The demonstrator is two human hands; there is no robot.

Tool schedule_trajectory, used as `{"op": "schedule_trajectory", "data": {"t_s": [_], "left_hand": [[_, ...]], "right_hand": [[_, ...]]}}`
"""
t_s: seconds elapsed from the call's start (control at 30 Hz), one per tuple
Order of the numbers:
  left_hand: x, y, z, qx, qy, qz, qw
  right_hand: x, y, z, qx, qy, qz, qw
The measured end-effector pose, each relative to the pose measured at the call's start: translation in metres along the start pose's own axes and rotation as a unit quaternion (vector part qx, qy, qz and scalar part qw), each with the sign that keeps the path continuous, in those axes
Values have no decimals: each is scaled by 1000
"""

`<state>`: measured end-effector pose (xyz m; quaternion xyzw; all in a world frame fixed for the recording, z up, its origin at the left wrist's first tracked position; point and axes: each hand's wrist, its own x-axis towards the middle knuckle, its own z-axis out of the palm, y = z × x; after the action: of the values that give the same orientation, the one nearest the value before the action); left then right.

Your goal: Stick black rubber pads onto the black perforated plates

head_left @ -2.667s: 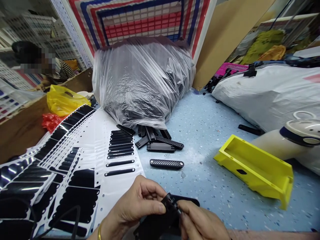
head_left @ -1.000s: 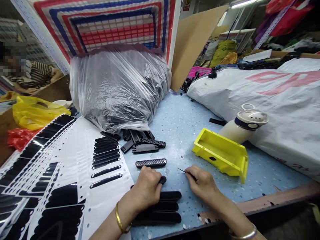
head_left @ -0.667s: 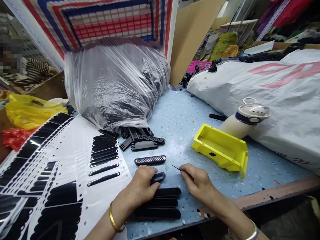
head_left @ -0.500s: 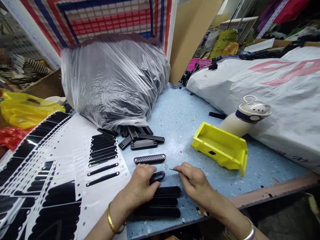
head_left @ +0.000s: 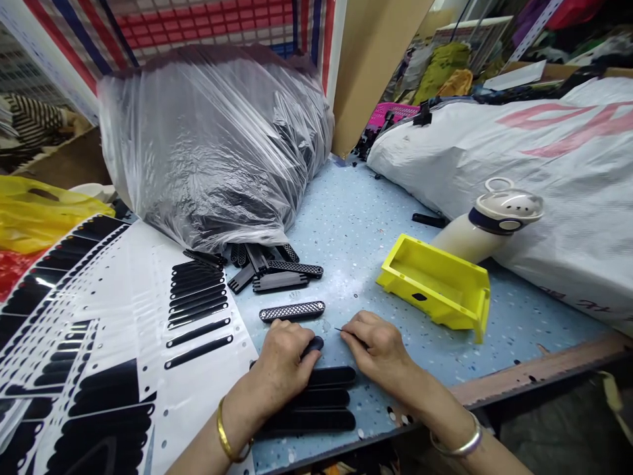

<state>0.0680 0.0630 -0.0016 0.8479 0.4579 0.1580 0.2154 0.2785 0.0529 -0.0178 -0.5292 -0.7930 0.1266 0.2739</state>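
Nearest to me, three long black round-ended pieces [head_left: 329,399] lie side by side on the speckled blue table [head_left: 341,231], partly under the left forearm. The left hand [head_left: 284,353], palm down, fingers curled, is closed around a dark piece [head_left: 314,344] whose rounded end pokes out past the thumb. Across a small gap, the right hand [head_left: 376,340] pinches a thin pointed tool [head_left: 338,329], its tip aimed toward the left hand; the wrist comes in low from the right.

A lattice-patterned handle [head_left: 291,311] sits just beyond the left hand. To the left spread white sheets [head_left: 148,264] bearing black strips [head_left: 198,353], some in neat rows, others overlapping. Right of the hands there's a yellow bin [head_left: 430,280], tilted, with nothing I can make out inside, and a cream bottle [head_left: 475,234] leans behind it.

Farther back, more black handles [head_left: 279,282] lie heaped at the foot of a bulging clear plastic bag [head_left: 217,145] full of dark stuff, which blocks much of the table's far side. A big white sack [head_left: 544,138] crowds the right, near a pink basket [head_left: 390,113].
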Motion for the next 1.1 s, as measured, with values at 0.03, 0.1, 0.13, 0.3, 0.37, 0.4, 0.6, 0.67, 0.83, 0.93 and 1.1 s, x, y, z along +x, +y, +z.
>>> {"op": "schedule_trajectory", "data": {"t_s": [0.03,0.1,0.13,0.3,0.37,0.4,0.6,0.67,0.83,0.93,1.1], "left_hand": [[0,0,0,3,-1,0,1000],[-1,0,0,6,-2,-1,1000],[-1,0,0,3,-2,-3,1000],[-3,1,-4,-6,-17,-12,1000],[-2,2,-5,6,-30,-22,999],[-2,3,-5,12,-36,-29,999],[3,8,-5,24,-51,-45,997],[3,8,-5,26,-54,-44,997],[1,10,-5,26,-52,-51,997],[1,10,-5,21,-51,-50,997],[2,9,-4,11,-61,-51,997]], "right_hand": [[0,4,-1,-18,-3,-5,1000],[1,9,-5,-35,-5,-19,999],[1,9,-7,-35,1,-24,999],[4,-11,-8,53,-22,0,998],[5,-22,-5,56,-65,25,996],[5,-27,-2,40,-82,34,995],[7,-38,8,-48,-92,53,993],[6,-39,9,-57,-90,53,993],[6,-39,14,-34,-80,56,995],[8,-44,16,23,-70,98,992],[14,-54,5,170,-52,98,979]]}}
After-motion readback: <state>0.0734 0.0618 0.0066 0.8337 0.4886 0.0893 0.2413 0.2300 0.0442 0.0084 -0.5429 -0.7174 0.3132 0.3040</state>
